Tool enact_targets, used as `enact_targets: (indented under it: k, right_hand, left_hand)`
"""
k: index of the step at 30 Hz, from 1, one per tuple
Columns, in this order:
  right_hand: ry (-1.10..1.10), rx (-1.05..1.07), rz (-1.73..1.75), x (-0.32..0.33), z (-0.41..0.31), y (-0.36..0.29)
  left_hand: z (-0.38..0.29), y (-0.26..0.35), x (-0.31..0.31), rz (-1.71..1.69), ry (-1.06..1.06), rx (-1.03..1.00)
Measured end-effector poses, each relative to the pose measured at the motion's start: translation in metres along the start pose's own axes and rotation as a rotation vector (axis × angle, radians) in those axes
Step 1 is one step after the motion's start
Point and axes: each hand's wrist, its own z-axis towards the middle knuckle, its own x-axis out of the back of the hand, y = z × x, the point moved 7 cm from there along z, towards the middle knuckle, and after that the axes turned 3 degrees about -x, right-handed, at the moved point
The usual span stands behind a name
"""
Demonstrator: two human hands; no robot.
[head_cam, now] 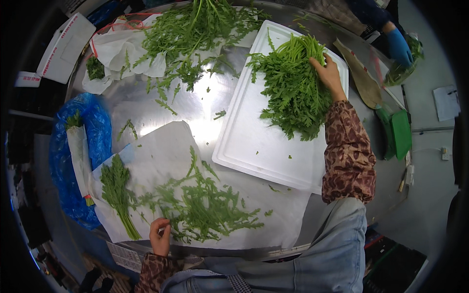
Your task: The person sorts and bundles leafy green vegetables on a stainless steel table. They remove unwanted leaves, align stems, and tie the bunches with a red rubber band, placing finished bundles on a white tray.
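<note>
My right hand [328, 75] grips the right side of a large heap of chrysanthemum greens [293, 80], near its stems. The heap lies on a white foam box lid [238, 139], leaves toward me. Near the table's front edge, my left hand [159, 236] has its fingers loosely curled, with nothing visible in them. Right beside it, loose green sprigs [205, 208] spread over a sheet of white paper [165, 146]. A small neat bunch of greens [117, 190] rests on the paper to the left, stems toward me.
A paper-wrapped bunch [77, 157] lies on a blue plastic bag [60, 146] at left. More greens [190, 33] cover crumpled paper [121, 47] at the back of the metal table [157, 106]. At upper right, another person's blue-gloved hand [399, 47] holds bagged greens [401, 73].
</note>
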Motion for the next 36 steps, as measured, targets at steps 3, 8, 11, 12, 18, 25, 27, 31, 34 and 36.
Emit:
enact_targets:
  k: [3, 8, 11, 12, 18, 25, 27, 31, 34, 36]
  right_hand:
    - [-0.112, 0.121, -0.007, -0.009, -0.018, -0.007]
    - [-0.108, 0.059, -0.036, -0.009, -0.028, -0.004]
    - [-0.029, 0.017, -0.227, 0.011, -0.032, -0.013]
    - [0.039, 0.05, -0.193, 0.023, -0.035, -0.023]
    - [-0.018, 0.329, 0.172, 0.054, -0.127, -0.092]
    - [-0.265, 0.236, 0.498, 0.007, -0.28, -0.168]
    - [-0.464, 0.119, 0.459, -0.025, -0.334, -0.201]
    - [-0.959, 0.069, 0.71, -0.104, -0.467, -0.311]
    - [-1.184, 0.192, 0.693, -0.162, -0.548, -0.39]
    - [-1.173, 0.246, 0.645, -0.193, -0.577, -0.422]
  left_hand:
    - [0.001, 0.007, -0.003, 0.002, -0.021, -0.012]
    - [0.002, 0.017, -0.003, 0.018, -0.01, 0.039]
    - [0.001, 0.011, 0.003, -0.021, 0.047, 0.09]
    - [0.001, 0.016, 0.007, -0.038, 0.078, -0.019]
    - [-0.018, 0.007, 0.062, -0.02, 0.409, -0.102]
    - [-0.027, -0.016, 0.151, 0.323, 0.711, -0.072]
    - [-0.02, -0.033, 0.165, 0.4, 0.69, -0.032]
    - [0.001, -0.063, 0.167, 0.522, 0.507, 0.044]
    - [0.009, -0.071, 0.17, 0.518, 0.474, 0.077]
    - [0.014, -0.074, 0.174, 0.49, 0.428, 0.111]
